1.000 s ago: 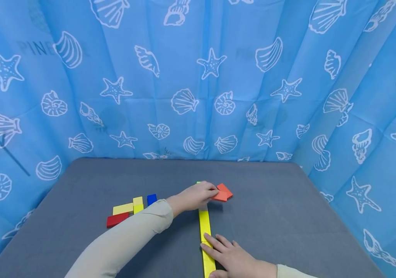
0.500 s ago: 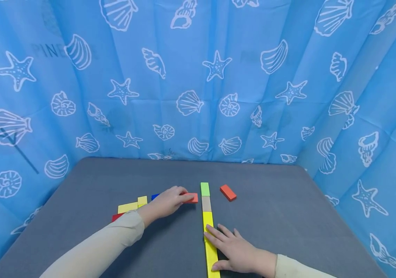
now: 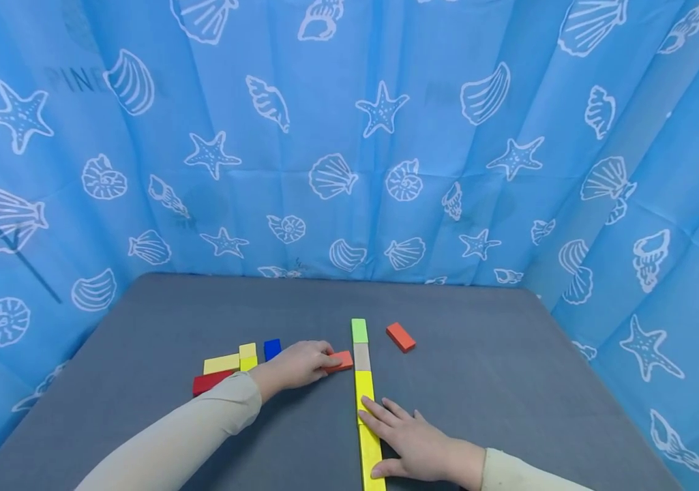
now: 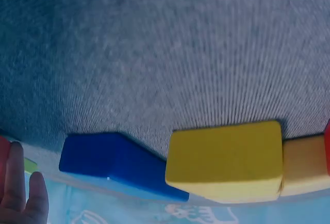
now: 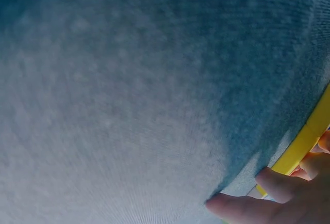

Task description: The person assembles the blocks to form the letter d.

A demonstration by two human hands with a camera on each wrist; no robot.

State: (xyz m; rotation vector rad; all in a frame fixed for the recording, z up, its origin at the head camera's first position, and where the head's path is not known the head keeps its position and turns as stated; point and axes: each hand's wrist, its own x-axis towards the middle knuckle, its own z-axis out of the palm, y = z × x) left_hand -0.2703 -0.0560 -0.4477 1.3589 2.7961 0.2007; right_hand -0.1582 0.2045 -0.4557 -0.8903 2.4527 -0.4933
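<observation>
In the head view my left hand pinches an orange-red block low over the table, its free end right beside the row of blocks. Running away from me, the row has two long yellow blocks, a bare-wood coloured block and a light green block at the far end. My right hand rests with spread fingers on the yellow blocks, near the joint between them. At the left wrist view's edge, only a sliver of the held block shows beside the fingers.
A second orange-red block lies askew right of the row. To the left, a dark red block, pale and bright yellow blocks and a blue block lie close together. A blue shell-print curtain hangs behind the grey table.
My left hand has carried one orange-red block leftward across the row from beside the other, then slightly nearer to me. My right hand has stayed on the yellow blocks.
</observation>
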